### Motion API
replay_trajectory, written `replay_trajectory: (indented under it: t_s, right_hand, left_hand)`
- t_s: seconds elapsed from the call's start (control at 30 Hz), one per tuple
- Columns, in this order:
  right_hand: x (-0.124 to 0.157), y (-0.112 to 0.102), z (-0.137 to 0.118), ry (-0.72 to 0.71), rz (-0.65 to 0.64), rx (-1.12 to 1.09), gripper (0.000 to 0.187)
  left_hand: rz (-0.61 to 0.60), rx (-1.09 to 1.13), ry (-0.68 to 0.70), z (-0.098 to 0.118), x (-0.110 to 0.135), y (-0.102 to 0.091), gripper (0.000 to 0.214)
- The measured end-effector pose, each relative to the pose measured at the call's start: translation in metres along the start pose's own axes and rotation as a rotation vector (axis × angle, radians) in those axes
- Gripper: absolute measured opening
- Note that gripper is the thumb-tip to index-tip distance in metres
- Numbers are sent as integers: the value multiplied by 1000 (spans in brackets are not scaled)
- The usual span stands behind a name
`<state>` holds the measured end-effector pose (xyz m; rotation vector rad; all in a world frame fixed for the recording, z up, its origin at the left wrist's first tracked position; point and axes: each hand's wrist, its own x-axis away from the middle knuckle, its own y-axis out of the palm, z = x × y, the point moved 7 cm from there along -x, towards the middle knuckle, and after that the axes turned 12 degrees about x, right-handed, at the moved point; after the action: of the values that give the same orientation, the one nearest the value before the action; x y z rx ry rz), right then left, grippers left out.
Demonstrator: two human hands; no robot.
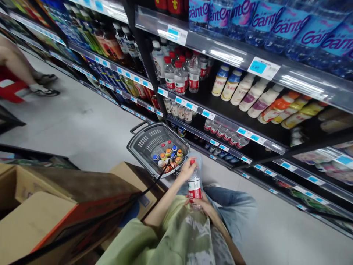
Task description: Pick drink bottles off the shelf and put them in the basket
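A clear water bottle [195, 186] with a red cap and a red-and-white label stands upright in front of my lap. My left hand [188, 169] is closed at its neck, fingers beside the cap. Lower down, my right hand [203, 203] wraps around the base. Just ahead to the left, a grey shopping basket [138, 162] sits on the floor, holding several bottles [168, 156] with blue, orange, white and red caps. A black cord crosses the basket's near side.
Drink shelves run along the front and right, with red-capped water bottles [179, 77], milk drink bottles [239, 92] and large blue-labelled bottles [261, 25]. Cardboard boxes [41, 221] stand close on my left. Another person's leg and shoe [45, 92] show at far left.
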<state>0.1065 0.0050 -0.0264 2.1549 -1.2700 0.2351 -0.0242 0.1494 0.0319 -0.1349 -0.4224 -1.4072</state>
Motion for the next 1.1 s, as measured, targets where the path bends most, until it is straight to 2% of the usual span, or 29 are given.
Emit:
replay_trajectory:
  t_s: [0.27,0.43,0.63,0.7,0.83,0.97,1.1]
  right_hand:
    - [1,-2,8,47,-8,9,57]
    - [5,-3,9,74,50,-33,52]
    - [7,-3,7,86,69,-26,59]
    - [7,-4,8,102,51,-27,60]
    - [5,-6,10,105,18,-41,60]
    - [3,-7,14,134,12,-87,63]
    - [1,-4,17,196,-27,-146,80]
  left_hand:
    - [-11,-77,45,-7,0,-9,29]
    - [15,-30,25,-15,-4,-15,33]
    - [66,337,-139,-27,-7,-16,43]
    - [58,423,-152,-28,-6,-17,45]
    - [30,478,-112,-24,2,-22,48]
    - [6,451,-57,-12,13,-29,61]
    - [43,342,-57,-2,22,-34,64]
